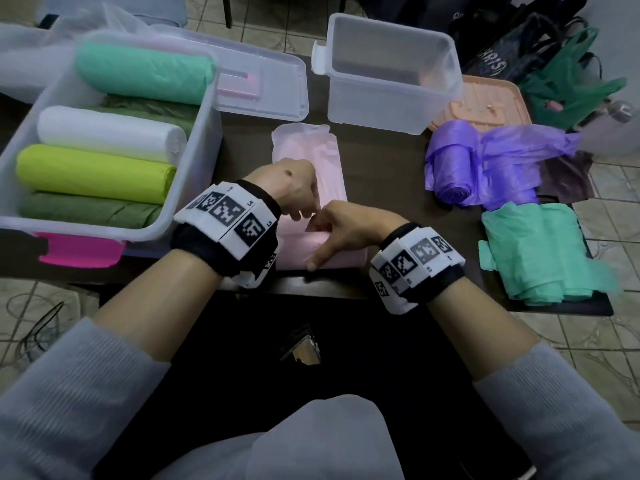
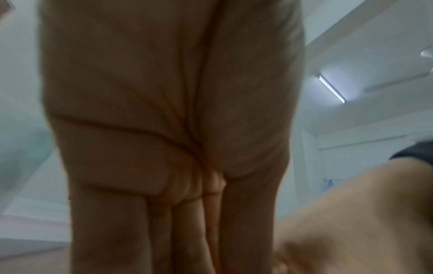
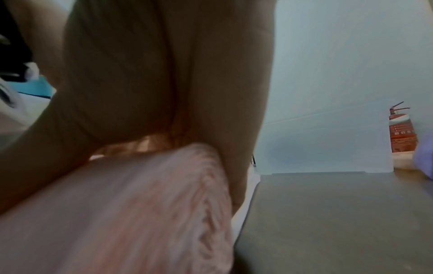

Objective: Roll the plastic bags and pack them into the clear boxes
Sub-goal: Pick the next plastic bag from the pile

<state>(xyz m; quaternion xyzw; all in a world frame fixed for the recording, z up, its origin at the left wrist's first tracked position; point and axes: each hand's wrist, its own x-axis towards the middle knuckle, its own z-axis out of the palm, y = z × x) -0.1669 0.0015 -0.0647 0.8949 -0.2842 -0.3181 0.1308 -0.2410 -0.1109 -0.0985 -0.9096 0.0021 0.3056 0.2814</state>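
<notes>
Pink plastic bag (image 1: pixel 311 188) lies flat on the dark table (image 1: pixel 381 161), between our full clear box (image 1: pixel 194 188) and our empty clear box (image 1: pixel 391 77). We have rolled its near end. Our right hand (image 1: pixel 341 230) curls round that roll, as the right wrist view shows up close (image 3: pixel 145 213). Our left hand (image 1: pixel 294 188) rests on the bag, but its fingertips are hidden and the left wrist view is blurry, so we cannot tell how it holds. Beside us lie a loose purple bag (image 1: pixel 485 161) and a folded green bag (image 1: pixel 540 251).
</notes>
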